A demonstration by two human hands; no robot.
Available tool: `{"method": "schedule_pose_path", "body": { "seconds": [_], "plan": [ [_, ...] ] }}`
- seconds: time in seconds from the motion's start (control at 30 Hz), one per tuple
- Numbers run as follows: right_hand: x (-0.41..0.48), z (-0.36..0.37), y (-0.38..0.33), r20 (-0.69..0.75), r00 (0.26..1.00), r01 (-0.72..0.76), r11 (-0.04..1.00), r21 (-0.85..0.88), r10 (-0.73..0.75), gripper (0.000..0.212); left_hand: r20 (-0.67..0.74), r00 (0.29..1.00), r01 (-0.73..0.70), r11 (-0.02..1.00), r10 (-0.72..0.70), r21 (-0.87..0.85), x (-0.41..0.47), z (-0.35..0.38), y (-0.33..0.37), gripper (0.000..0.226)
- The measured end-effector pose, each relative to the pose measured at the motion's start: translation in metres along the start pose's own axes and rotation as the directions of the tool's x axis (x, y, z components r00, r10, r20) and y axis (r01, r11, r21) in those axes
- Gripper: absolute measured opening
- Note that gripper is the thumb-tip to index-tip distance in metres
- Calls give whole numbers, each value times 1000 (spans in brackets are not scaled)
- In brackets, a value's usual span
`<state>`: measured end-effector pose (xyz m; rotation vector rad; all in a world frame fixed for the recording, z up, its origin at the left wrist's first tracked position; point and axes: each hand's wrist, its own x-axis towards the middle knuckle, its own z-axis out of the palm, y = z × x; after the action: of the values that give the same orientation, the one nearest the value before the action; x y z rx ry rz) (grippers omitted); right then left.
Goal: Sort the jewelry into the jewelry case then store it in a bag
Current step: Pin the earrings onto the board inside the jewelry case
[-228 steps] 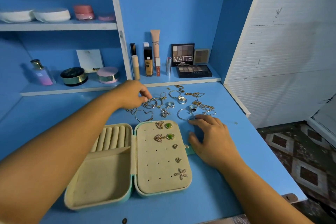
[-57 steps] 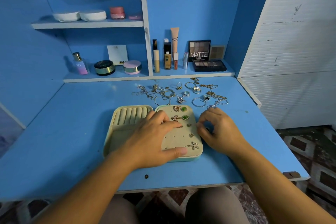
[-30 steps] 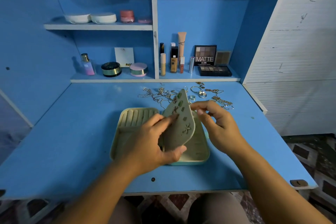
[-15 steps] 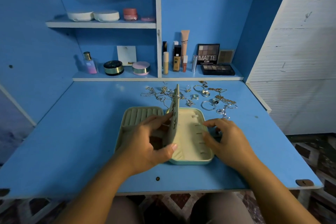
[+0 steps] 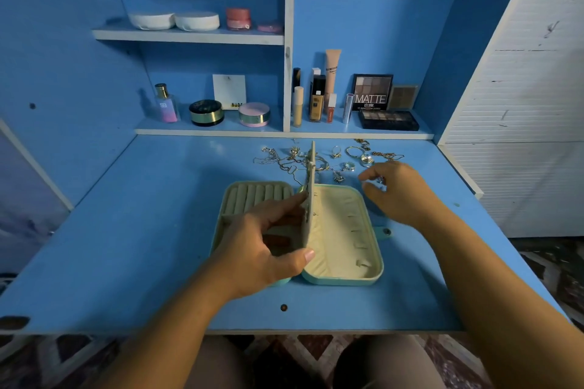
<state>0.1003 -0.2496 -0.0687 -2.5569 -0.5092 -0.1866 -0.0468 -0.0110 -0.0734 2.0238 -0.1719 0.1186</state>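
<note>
A mint-green jewelry case (image 5: 343,280) lies open on the blue table (image 5: 142,230). Its left half has ring rolls (image 5: 256,196); its right half shows a cream pocket with small hooks. My left hand (image 5: 262,256) holds the cream earring panel (image 5: 311,199) upright at the hinge, thumb on its right face and fingers on its left. Behind the case lies a loose pile of jewelry (image 5: 316,163): chains, rings and hoops. My right hand (image 5: 401,193) hovers over the pile's right end, fingers loosely bent near a small ring, holding nothing I can see.
A low shelf at the back holds a perfume bottle (image 5: 166,104), round jars (image 5: 207,112), tubes and an eyeshadow palette (image 5: 373,91). A white slatted panel (image 5: 521,104) bounds the right side. The case's snap tab (image 5: 385,231) sticks out to the right.
The earring panel was lifted off the case's right half and now stands upright in my left hand. My right hand let go of it and moved back to the jewelry pile.
</note>
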Motion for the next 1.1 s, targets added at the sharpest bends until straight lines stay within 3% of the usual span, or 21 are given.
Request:
{"method": "schedule_pose_path", "body": {
  "seconds": [0.33,0.53,0.9,1.1],
  "plan": [
    [61,11,-4,39,999,16,961,-276,-5,20,3,999,-39,999,39,14,0,3,2,80],
    [66,10,-4,127,990,100,947,-306,-64,22,22,998,-59,998,58,35,1,1,0,80],
    [77,10,-5,134,986,133,947,-291,-98,19,29,997,-69,998,69,12,2,1,-3,78],
    [83,13,-11,204,978,134,894,-427,-49,25,27,997,-69,998,69,-6,2,2,-4,77]
  ]
}}
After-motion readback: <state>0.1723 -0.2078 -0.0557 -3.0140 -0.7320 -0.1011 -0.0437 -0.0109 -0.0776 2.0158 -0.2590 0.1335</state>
